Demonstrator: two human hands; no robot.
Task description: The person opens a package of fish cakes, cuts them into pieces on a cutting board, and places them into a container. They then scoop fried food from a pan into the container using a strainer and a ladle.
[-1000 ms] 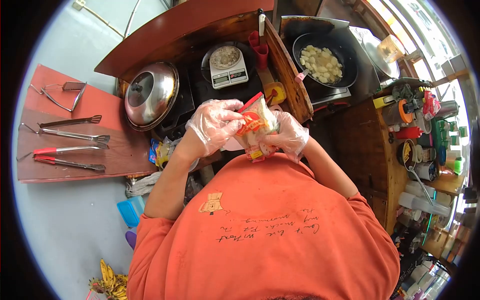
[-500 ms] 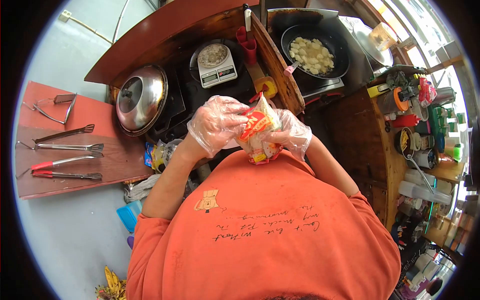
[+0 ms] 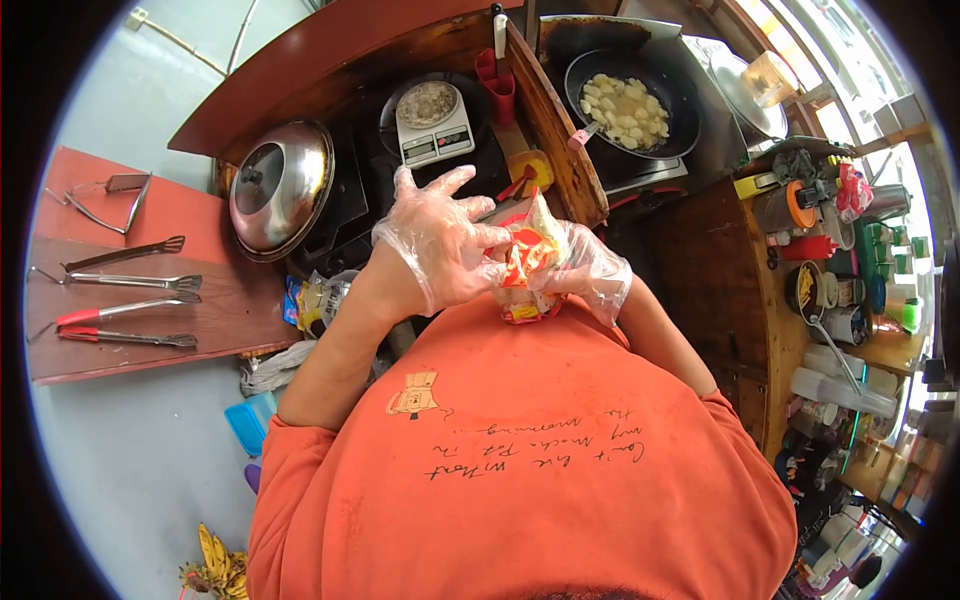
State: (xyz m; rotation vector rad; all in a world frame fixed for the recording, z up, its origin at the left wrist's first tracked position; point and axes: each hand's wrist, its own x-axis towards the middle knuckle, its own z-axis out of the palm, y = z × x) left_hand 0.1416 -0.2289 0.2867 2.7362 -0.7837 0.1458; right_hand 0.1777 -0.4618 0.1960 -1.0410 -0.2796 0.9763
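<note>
Both my hands wear clear plastic gloves. In front of my chest, my right hand [image 3: 592,272] grips a crumpled red, white and yellow plastic packet [image 3: 528,252] by its right side. My left hand [image 3: 440,238] is open with its fingers spread, some stretched upward and others reaching to the packet's left side. Beyond my left hand, a white kitchen scale [image 3: 436,145] carries a small clear bowl [image 3: 427,104] with pale contents. A yellow container [image 3: 530,172] with a red-handled tool lies just past the packet.
A black wok [image 3: 690,100] holds pale chunks [image 3: 622,112] in liquid at the back right. Left stands a domed metal lid [image 3: 282,190]. Several tongs [image 3: 135,295] lie on a red-brown board [image 3: 230,330]. Bottles and jars crowd the right-hand shelves [image 3: 780,330].
My left hand has loosened from the packet and spread its fingers. The packet has shifted slightly to the right, still in my right hand.
</note>
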